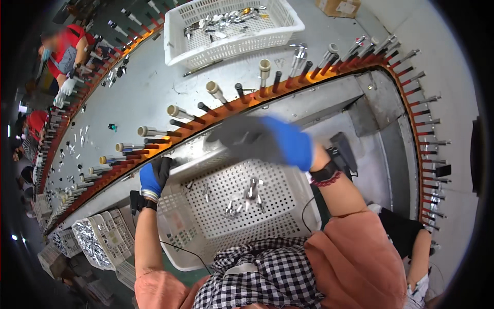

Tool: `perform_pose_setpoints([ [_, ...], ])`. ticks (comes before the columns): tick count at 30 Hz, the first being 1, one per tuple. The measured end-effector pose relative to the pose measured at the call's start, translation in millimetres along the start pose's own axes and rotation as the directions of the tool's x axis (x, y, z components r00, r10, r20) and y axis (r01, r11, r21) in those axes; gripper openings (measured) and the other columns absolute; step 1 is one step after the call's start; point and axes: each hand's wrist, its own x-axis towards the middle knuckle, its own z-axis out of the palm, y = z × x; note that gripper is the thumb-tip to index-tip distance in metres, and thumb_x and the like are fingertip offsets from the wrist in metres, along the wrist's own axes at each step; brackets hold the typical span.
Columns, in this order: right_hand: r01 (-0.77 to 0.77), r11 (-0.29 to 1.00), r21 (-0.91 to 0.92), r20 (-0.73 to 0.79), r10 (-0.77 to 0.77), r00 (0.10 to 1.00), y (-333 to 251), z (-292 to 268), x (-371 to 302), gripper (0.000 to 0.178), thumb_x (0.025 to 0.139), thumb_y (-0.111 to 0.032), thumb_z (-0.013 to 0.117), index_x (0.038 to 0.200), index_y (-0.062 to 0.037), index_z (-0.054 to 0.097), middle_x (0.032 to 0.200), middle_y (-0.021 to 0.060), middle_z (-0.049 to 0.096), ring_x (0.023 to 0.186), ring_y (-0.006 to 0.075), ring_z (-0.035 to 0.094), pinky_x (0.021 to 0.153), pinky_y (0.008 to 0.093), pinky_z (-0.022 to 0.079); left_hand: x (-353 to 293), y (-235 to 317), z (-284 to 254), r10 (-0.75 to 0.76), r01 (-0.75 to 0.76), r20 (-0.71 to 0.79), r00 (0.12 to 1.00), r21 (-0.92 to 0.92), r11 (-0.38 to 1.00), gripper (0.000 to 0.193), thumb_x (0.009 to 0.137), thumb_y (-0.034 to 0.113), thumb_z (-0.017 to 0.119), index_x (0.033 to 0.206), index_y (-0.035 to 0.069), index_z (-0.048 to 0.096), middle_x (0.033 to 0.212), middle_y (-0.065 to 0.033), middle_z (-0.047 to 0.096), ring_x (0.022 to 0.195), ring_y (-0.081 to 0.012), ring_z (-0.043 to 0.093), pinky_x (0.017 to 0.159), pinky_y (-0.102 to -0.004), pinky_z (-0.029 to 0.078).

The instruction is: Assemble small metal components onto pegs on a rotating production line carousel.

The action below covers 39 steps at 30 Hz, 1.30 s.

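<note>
My left hand (156, 176), in a blue and black glove, is at the metal ledge by the left rim of a white perforated basket (206, 219). Its fingers look curled; what they hold, if anything, is hidden. My right hand (257, 140), gloved alike, is smeared by motion above the basket's far edge, so its fingers do not show clearly. Several shiny metal parts (251, 189) lie on the basket floor. Just beyond my hands runs a curved orange conveyor track (226, 110) with upright dark red and black pegs. Some pegs carry metal pieces with tan round tops (213, 87).
Another white basket (231, 44) of metal parts stands on the grey table (149, 87) inside the track. A cardboard box (338, 7) is at the back. Crates full of shiny parts (100, 242) stand at lower left. People in red (67, 51) work at far left; another person (411, 242) is at right.
</note>
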Motion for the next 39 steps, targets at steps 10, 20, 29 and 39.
perform_pose_setpoints([
  [10,-0.031,0.991,0.129,-0.556,0.098,0.825,63.2,-60.3,64.1,0.056,0.106,-0.051,0.065,0.087,-0.0004,0.079,0.071,0.0055,0.073,0.061,0.0126,0.066,0.061,0.0295,0.051,2.4,4.2,9.4,0.013,-0.014,-0.047,0.999,-0.024,1.0,0.044,0.106,0.037,0.051,0.101,0.006,0.081,0.093,-0.0203,0.078,0.09,-0.04,0.075,0.08,-0.0442,0.057],
  [20,0.559,0.762,-0.327,0.141,-0.546,0.826,-30.7,-0.5,-20.8,0.043,0.112,-0.031,0.057,0.143,-0.0026,0.065,0.125,0.0145,0.073,0.112,0.0257,0.066,0.102,0.0395,0.05,-2.0,-4.2,12.2,0.026,-0.026,0.004,1.0,0.014,1.0,0.035,0.099,0.037,0.061,0.086,0.01,0.079,0.083,-0.0192,0.074,0.078,-0.0417,0.073,0.072,-0.0528,0.057],
  [29,-0.271,0.958,0.095,-0.294,0.287,0.912,60.0,-198.5,62.3,0.07,0.112,-0.06,0.046,0.127,0.0033,0.071,0.11,0.0149,0.079,0.093,0.0249,0.075,0.085,0.0367,0.054,-20.4,4.6,-1.1,-0.155,0.163,-0.173,0.973,0.031,0.986,0.039,0.094,0.045,0.059,0.084,0.013,0.08,0.087,-0.0142,0.077,0.081,-0.0394,0.073,0.071,-0.053,0.058],
  [39,0.077,0.958,0.276,-0.22,-0.015,0.975,107.4,-157.7,84.0,0.051,0.116,-0.043,0.047,0.129,0.0015,0.068,0.107,0.0092,0.076,0.095,0.0179,0.068,0.097,0.0345,0.048,-37.9,28.7,-18.5,-0.325,0.339,-0.145,0.935,0.091,0.936,0.046,0.092,0.051,0.058,0.086,0.012,0.082,0.09,-0.0155,0.078,0.085,-0.0393,0.075,0.073,-0.052,0.059],
])
